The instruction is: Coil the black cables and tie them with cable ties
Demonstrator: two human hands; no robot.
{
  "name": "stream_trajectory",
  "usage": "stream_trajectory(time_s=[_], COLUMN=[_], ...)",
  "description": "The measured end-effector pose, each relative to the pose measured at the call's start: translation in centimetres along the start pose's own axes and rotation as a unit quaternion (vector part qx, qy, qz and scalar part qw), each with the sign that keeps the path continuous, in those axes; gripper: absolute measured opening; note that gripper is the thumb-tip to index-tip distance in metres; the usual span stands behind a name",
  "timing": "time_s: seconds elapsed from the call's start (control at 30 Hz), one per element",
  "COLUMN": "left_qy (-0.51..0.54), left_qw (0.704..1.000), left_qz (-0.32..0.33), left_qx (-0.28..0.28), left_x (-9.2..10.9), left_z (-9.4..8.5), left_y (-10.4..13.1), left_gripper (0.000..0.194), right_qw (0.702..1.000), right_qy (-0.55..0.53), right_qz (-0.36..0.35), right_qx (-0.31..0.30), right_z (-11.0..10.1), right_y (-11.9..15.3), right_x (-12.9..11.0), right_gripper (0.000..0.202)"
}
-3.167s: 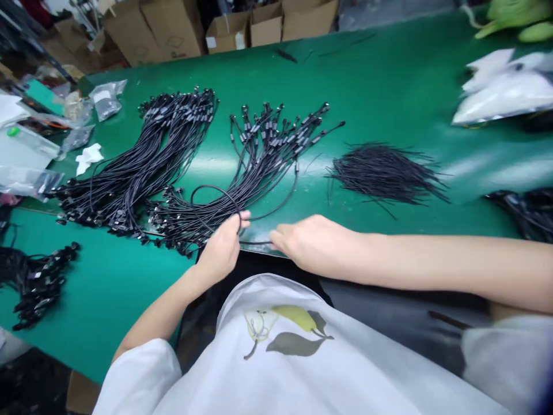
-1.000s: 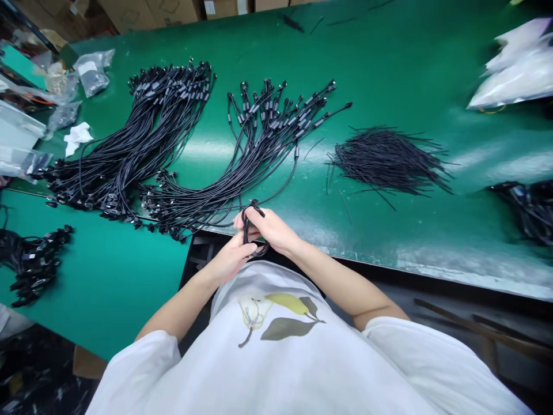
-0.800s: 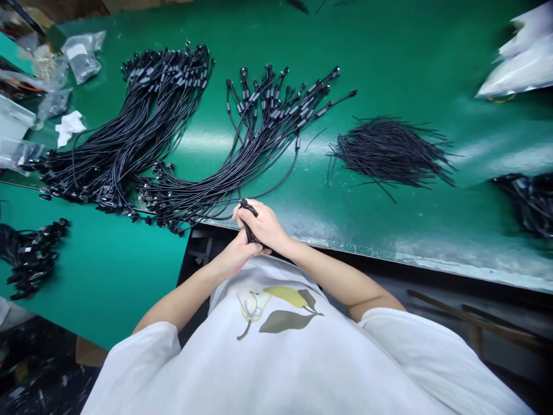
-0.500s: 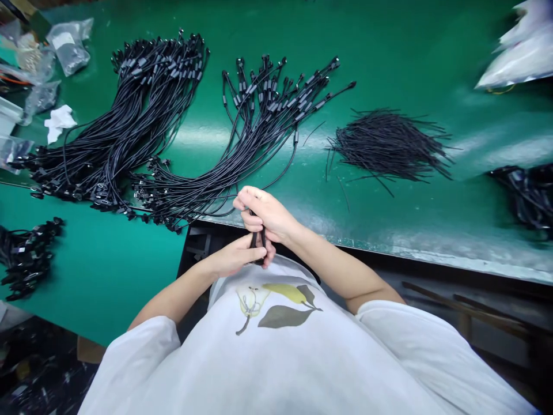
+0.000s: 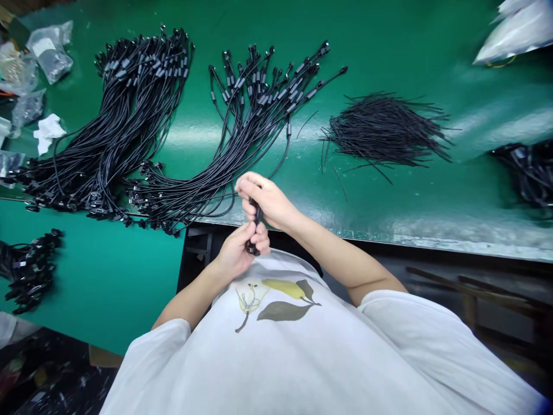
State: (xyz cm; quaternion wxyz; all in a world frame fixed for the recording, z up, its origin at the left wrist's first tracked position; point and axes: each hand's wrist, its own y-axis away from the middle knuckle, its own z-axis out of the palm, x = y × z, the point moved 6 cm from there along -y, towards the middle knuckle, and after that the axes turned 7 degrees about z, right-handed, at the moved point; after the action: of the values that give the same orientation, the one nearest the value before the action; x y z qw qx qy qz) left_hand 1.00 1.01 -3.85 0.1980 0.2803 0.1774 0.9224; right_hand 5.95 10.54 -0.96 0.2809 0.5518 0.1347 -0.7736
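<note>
In front of my shirt, at the table's edge, both hands grip one folded black cable (image 5: 258,214). My left hand (image 5: 239,249) is closed around its lower end, where a dark, shiny lump like a connector pokes out. Higher up, my right hand (image 5: 266,203) wraps the upper part with curled fingers that cover much of it. Just beyond the hands, a fanned bundle of black cables (image 5: 242,141) with grey sleeves and small plugs lies on the green table. To its right is a heap of thin black strips (image 5: 386,131).
A thicker bundle of black cables (image 5: 133,109) lies at the left, near clear plastic bags (image 5: 49,55) and a crumpled white tissue (image 5: 47,132). More cables sit on the lower green surface (image 5: 32,265) and at the far right (image 5: 529,176). A white bag (image 5: 514,31) lies top right.
My left hand has turned and shifted slightly up along the cable, its fingers now curled around the lower end. The cable looks tighter between the hands. The view has shifted slightly.
</note>
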Motion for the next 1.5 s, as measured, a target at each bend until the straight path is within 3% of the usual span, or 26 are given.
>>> stream_trajectory(time_s=[0.03, 0.1, 0.17, 0.27, 0.37, 0.5, 0.6, 0.67, 0.73, 0.9, 1.0, 1.07, 1.13, 1.17, 1.27, 1.4, 1.5], left_qy=[0.001, 0.003, 0.007, 0.024, 0.048, 0.034, -0.015, -0.059, -0.102, -0.176, -0.213, -0.241, -0.277, -0.289, -0.277, -0.209, -0.203], left_qw=[0.998, 0.983, 0.966, 0.963, 0.969, 0.975, 0.973, 0.964, 0.951, 0.925, 0.917, 0.916, 0.925, 0.933, 0.956, 0.977, 0.979], left_qz=[0.051, 0.151, 0.213, 0.197, 0.148, 0.145, 0.182, 0.217, 0.246, 0.287, 0.296, 0.293, 0.253, 0.214, 0.082, -0.002, -0.024], left_qx=[0.036, 0.102, 0.147, 0.180, 0.191, 0.164, 0.144, 0.145, 0.159, 0.177, 0.164, 0.132, 0.066, 0.028, -0.050, -0.047, -0.029], left_x=[1.0, 3.2, 5.0, 5.6, 4.6, 4.0, 4.1, 4.3, 4.3, 4.3, 4.4, 4.5, 3.9, 3.4, 1.7, 0.8, 0.6], left_z=[-0.6, -1.8, -2.7, -3.2, -3.0, -2.2, -1.8, -1.6, -1.4, -1.2, -1.2, -1.0, -0.5, -0.2, 0.7, 1.4, 1.3], left_y=[-0.6, -1.4, -1.7, -2.0, -2.0, -2.1, -2.1, -2.1, -2.0, -1.7, -1.5, -1.4, -1.5, -1.6, -1.5, -1.1, -1.2], left_gripper=[0.023, 0.025, 0.027, 0.028, 0.031, 0.023, 0.019, 0.019, 0.020, 0.029, 0.030, 0.031, 0.034, 0.035, 0.040, 0.040, 0.039], right_qw=[0.992, 0.935, 0.854, 0.759, 0.721, 0.712, 0.738, 0.779, 0.801, 0.785, 0.840, 0.892, 0.935, 0.954, 0.995, 0.993, 0.993], right_qy=[0.091, 0.286, 0.443, 0.555, 0.571, 0.540, 0.507, 0.489, 0.498, 0.556, 0.480, 0.391, 0.304, 0.263, 0.096, -0.110, -0.067], right_qz=[-0.064, -0.189, -0.271, -0.340, -0.389, -0.444, -0.441, -0.389, -0.329, -0.269, -0.253, -0.223, -0.164, -0.126, -0.032, -0.021, -0.060], right_qx=[0.053, 0.091, 0.037, -0.007, 0.040, 0.063, 0.065, 0.050, 0.039, 0.048, -0.001, 0.037, 0.082, 0.075, 0.007, 0.041, 0.077], right_z=[-0.9, -1.2, 0.0, 1.5, 1.8, 2.0, 1.8, 1.7, 1.7, 2.0, 1.2, -0.6, -2.4, -2.8, -2.5, -2.3, -3.3], right_y=[0.3, 1.4, 2.8, 4.2, 4.7, 5.2, 5.4, 5.2, 5.0, 5.0, 4.7, 4.1, 3.2, 2.7, 1.6, 1.2, 1.7], right_x=[-0.5, -1.3, -0.7, 1.3, 2.2, 1.9, 0.9, 0.7, 0.9, 0.8, -0.8, -2.3, -3.0, -2.8, -1.5, -0.9, -2.0], right_gripper=[0.036, 0.043, 0.044, 0.031, 0.023, 0.011, 0.009, 0.012, 0.018, 0.026, 0.023, 0.020, 0.039, 0.045, 0.036, 0.039, 0.028])
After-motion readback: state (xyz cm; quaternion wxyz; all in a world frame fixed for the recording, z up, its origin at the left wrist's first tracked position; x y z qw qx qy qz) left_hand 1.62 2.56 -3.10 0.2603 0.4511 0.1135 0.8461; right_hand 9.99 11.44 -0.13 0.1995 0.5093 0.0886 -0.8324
